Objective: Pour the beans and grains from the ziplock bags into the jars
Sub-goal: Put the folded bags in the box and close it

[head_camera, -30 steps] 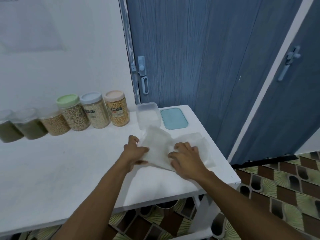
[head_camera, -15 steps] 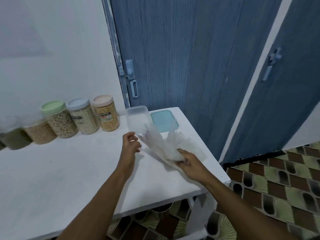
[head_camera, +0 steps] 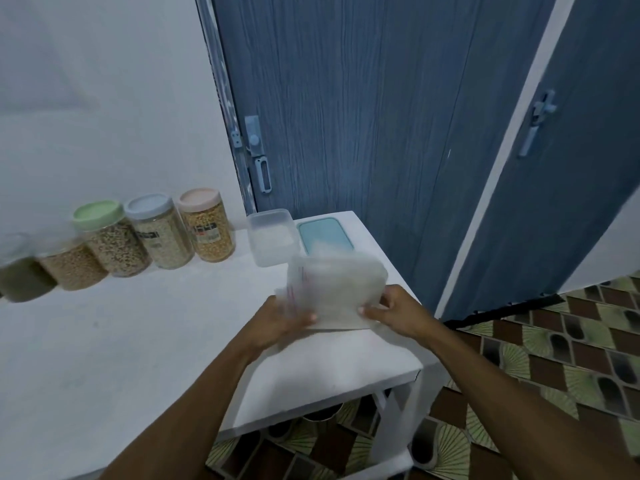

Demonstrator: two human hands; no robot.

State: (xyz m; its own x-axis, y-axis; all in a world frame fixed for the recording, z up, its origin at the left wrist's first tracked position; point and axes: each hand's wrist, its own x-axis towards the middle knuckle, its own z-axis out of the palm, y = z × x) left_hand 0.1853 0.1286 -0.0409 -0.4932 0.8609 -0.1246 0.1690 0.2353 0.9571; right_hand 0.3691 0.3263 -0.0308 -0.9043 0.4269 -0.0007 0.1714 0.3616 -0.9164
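The left hand (head_camera: pixel 289 318) and right hand (head_camera: pixel 398 311) pinch a stack of seemingly empty bags (head_camera: pixel 336 289) between them above the table (head_camera: pixel 138 341), apparently squaring the edges, while filled, lidded jars (head_camera: pixel 166 233) stand well beyond the left hand.

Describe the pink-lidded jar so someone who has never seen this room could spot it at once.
Find the white table beside the blue door and follow the row of jars along the wall. The pink-lidded jar ends that row on the right, next to a clear lidless tub. It alone has a pink lid and yellow contents; the neighbouring jar has a blue lid.
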